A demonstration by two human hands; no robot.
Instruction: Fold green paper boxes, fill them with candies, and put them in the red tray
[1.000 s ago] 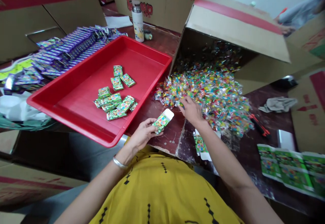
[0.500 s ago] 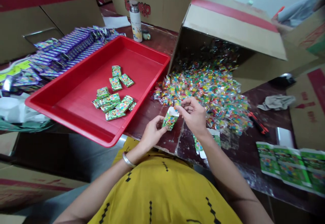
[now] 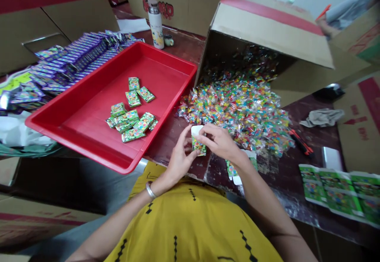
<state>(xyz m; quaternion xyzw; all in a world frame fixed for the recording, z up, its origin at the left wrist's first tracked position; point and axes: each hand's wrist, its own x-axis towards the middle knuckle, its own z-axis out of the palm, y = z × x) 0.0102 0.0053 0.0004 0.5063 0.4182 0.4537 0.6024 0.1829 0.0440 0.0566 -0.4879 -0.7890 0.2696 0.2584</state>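
A small green printed carton [image 3: 198, 145] stands upright between both hands, its white top flap open. My left hand [image 3: 179, 159] grips its left side. My right hand [image 3: 218, 142] pinches the flap and the top of the carton from the right. Just beyond them lies a heap of small clear-wrapped colourful packets [image 3: 237, 107], spilling from a tipped cardboard box [image 3: 267, 28]. A red tray [image 3: 89, 135] to the left holds several closed green cartons [image 3: 132, 117].
Flat green carton blanks lie at the right edge [image 3: 338, 190] and under my right wrist [image 3: 233, 171]. Purple packs [image 3: 71, 62] are stacked behind the tray. A flask [image 3: 156, 24], a small cup [image 3: 168, 40], a grey rag [image 3: 322, 117] and an orange-handled cutter [image 3: 301, 143] are on the table.
My right hand left the packet heap and came back to the carton. The carton turned from tilted to upright, and both hands now hold it together.
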